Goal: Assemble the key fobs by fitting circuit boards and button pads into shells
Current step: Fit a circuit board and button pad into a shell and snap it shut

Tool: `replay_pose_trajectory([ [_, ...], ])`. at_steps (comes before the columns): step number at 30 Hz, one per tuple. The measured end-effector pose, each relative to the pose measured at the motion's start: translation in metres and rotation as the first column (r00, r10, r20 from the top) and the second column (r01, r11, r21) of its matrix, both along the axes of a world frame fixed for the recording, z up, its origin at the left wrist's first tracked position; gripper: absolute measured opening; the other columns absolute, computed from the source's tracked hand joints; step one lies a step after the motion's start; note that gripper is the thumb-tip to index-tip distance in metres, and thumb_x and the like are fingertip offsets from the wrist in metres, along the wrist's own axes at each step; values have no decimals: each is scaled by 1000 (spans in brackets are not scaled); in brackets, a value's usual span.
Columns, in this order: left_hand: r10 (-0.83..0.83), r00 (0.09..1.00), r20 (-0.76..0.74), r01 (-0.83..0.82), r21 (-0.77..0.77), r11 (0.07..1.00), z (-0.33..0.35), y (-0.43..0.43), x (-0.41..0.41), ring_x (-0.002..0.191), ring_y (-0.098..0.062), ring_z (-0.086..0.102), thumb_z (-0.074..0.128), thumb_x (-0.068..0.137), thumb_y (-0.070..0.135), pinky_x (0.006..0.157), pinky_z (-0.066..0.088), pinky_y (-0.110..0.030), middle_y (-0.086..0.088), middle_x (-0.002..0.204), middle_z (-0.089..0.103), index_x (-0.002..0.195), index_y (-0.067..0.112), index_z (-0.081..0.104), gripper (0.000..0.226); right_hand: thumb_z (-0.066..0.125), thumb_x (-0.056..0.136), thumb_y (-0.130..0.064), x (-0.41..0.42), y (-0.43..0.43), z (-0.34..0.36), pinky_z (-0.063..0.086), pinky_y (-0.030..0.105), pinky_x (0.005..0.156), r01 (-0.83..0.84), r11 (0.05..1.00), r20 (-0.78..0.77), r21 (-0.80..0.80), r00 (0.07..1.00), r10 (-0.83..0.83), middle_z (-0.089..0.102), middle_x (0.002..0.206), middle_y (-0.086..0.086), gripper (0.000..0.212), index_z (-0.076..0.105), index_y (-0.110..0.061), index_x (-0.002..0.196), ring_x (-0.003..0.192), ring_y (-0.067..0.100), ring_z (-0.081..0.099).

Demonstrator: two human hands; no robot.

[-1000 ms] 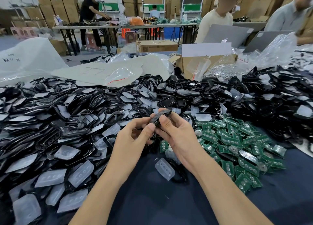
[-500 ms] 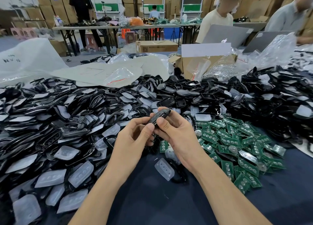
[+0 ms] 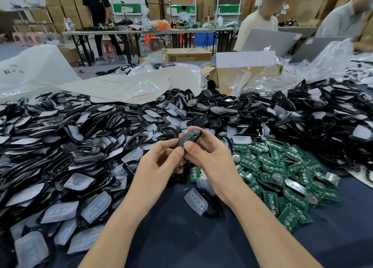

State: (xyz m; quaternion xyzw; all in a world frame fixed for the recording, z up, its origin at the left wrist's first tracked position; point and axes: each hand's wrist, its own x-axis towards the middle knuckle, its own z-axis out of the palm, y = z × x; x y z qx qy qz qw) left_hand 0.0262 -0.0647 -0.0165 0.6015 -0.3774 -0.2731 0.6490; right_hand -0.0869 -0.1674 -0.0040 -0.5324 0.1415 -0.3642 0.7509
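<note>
A black key fob (image 3: 188,138) is held above the table between both hands, tilted with its button face up. My left hand (image 3: 159,164) pinches its near end with thumb and forefinger. My right hand (image 3: 212,158) grips it from the right, thumb pressed on its lower part. A large heap of black shells (image 3: 84,138) mixed with translucent button pads (image 3: 96,206) covers the left and back of the table. Green circuit boards (image 3: 282,179) lie piled to the right of my hands. One loose button pad (image 3: 195,201) lies on the dark cloth below my hands.
The dark blue table cloth (image 3: 181,237) shows bare in front. A cardboard box (image 3: 238,76) and plastic bags (image 3: 129,86) sit behind the heap. More black shells (image 3: 327,122) pile at the right. Two people sit behind laptops at the far right; another stands far back left.
The fob has risen slightly and turned between my fingers, its button face now more visible. Both hands stay in place. The person at the far left table has straightened up.
</note>
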Motion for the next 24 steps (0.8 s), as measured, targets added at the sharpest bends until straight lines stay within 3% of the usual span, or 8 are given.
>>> replay_pose_trajectory([
  [6, -135, 892, -431, 80, -143, 986, 9, -1, -1, 72, -15, 64, 66, 85, 30, 67, 57, -26, -7, 85, 67, 110, 9, 73, 33, 76, 88, -16, -6, 4, 7, 53, 24, 98, -13, 985, -40, -170, 999, 7, 76, 117, -1, 32, 72, -35, 113, 113, 15, 70],
  [12, -238, 770, -592, 192, -141, 971, 14, 4, 1, 67, -14, 65, 65, 86, 29, 61, 58, -25, -9, 80, 67, 98, 1, 78, 33, 76, 85, -10, -9, 4, 12, 52, 24, 98, -75, 974, -15, -214, 997, 73, 75, 119, -1, 39, 73, -37, 113, 116, 14, 68],
  [17, -162, 888, -430, 94, -175, 980, 11, 1, 2, 73, -12, 61, 64, 87, 33, 63, 52, -23, -12, 93, 71, 104, 8, 78, 34, 70, 90, -2, -9, 2, 10, 54, 24, 94, -143, 968, 7, -207, 989, 147, 72, 126, 1, 43, 71, -34, 118, 116, 17, 68],
  [20, 4, 989, -145, -20, -113, 993, 9, 1, 1, 80, -17, 62, 60, 90, 40, 72, 55, -29, -6, 100, 75, 107, 23, 78, 30, 68, 93, -6, -9, 1, 6, 55, 30, 97, -119, 974, -22, -192, 993, 117, 72, 125, 2, 41, 71, -36, 120, 117, 23, 68],
  [22, 106, 994, 21, -104, -80, 991, 8, 2, 1, 82, -17, 66, 59, 91, 44, 77, 57, -31, 0, 100, 77, 108, 34, 76, 26, 69, 93, -10, -8, 0, 5, 56, 31, 96, -116, 983, -10, -142, 993, 116, 72, 124, 4, 37, 72, -34, 121, 119, 24, 67],
  [24, 182, 977, 111, -169, -116, 979, 8, 3, -1, 80, -9, 68, 59, 92, 42, 76, 57, -23, 8, 95, 76, 104, 42, 74, 20, 72, 90, -21, -7, 1, 5, 56, 31, 96, -127, 991, 32, -52, 991, 128, 72, 124, 7, 31, 74, -30, 120, 120, 24, 67],
])
